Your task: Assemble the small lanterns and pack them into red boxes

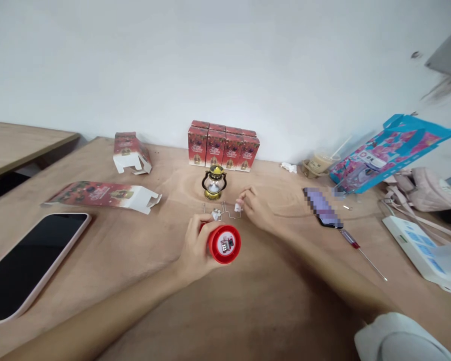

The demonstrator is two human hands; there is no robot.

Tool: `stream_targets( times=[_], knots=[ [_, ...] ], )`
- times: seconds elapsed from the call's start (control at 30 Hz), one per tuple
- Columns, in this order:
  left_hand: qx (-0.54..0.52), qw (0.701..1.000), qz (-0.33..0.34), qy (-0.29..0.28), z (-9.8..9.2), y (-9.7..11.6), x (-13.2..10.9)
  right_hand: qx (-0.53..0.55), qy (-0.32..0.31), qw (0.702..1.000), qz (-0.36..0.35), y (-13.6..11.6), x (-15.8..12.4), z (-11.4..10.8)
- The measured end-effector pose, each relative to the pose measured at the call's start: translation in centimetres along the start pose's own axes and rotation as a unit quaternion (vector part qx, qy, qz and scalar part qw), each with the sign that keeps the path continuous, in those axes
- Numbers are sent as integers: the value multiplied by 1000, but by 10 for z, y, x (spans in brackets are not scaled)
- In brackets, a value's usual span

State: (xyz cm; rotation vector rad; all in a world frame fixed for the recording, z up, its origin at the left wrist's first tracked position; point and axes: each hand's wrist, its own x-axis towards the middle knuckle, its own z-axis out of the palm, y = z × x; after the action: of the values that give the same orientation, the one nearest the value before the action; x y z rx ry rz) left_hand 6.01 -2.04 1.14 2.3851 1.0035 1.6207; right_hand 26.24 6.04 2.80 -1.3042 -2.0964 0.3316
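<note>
My left hand [193, 243] is wrapped round a red round plastic piece [212, 245], whose open end faces me and shows a round picture inside. Just to the right, my right hand [258, 209] pinches a small white piece [238, 206]; its exact kind is too small to tell. Thin bent wires [231, 216] lie on the table between the hands, beside small whitish bits [216, 215]. Beyond them a small black and gold lantern [214, 183] with a clear globe stands upright.
Red printed boxes [223, 148] stand by the wall. Opened boxes [130, 153] and a phone [33, 260] lie left. Rightward are another phone [323, 208], a screwdriver [364, 255], a drink cup [319, 163], a blue floral bag [391, 150] and a power strip [424, 250].
</note>
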Motion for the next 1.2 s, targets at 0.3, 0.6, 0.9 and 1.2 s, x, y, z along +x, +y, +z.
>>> stream_targets(
  times=[0.3,0.6,0.9,1.2],
  knots=[
    [4,999,-48,-5,0,0,1,101,110,985,-83,-38,-16,-8],
    [26,999,-25,-6,0,1,2,0,43,947,-317,-90,-45,-41],
    [23,1000,-10,-14,-3,3,3,-21,28,936,-351,-93,-46,-45],
    [16,1000,-3,-15,-2,4,2,23,18,949,-314,-96,-52,-43]
  ],
)
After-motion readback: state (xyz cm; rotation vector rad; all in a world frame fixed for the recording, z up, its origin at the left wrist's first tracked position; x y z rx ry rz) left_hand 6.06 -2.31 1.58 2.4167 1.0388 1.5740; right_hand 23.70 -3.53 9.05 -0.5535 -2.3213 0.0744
